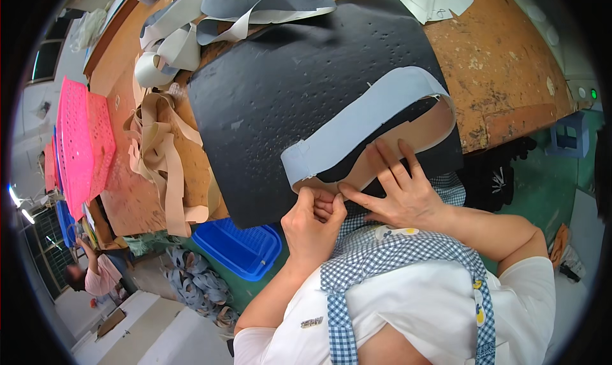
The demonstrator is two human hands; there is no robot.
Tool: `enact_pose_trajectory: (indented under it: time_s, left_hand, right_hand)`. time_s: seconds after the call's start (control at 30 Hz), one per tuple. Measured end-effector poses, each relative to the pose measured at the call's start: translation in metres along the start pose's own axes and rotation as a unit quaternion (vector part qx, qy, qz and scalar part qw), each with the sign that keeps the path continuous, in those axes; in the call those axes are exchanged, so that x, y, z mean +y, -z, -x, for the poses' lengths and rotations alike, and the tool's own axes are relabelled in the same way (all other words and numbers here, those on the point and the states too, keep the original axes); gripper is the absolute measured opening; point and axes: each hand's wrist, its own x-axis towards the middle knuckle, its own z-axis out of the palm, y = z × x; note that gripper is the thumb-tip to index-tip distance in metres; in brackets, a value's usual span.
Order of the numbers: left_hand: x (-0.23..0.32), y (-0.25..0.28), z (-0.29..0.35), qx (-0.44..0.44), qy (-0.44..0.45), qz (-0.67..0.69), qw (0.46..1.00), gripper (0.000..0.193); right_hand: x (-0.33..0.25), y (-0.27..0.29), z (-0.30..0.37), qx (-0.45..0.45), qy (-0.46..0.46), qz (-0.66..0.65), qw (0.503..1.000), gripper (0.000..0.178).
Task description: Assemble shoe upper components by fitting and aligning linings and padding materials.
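Note:
A wide looped band (376, 104), pale blue outside and tan inside, lies on a black perforated-looking mat (255, 116). Loose threads show along its edges. At the band's near edge, my left hand (313, 223) is closed in a pinch, its thumb and fingertips at the tan lining. My right hand (408, 190) rests with spread fingers on the tan inner face, its thumb stretched toward my left fingertips. Whether anything small sits between the left fingertips is hidden.
Grey-white strips (175, 43) pile up at the mat's far left, tan strips (162, 161) beside it. White pattern pieces (427, 0) lie beyond. A pink basket (83, 142) stands left; a blue basket (245, 247) sits below the wooden table (510, 65). Another person (99, 272) is far left.

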Motion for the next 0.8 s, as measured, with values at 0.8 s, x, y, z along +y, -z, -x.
enact_pose_trajectory:
  time_s: [0.8]
  left_hand:
    - [-0.011, 0.046, -0.032, -0.103, -0.576, -0.335, 0.738, 0.027]
  right_hand:
    - [0.0, 0.003, -0.02, 0.118, 0.096, -0.169, 0.974, 0.032]
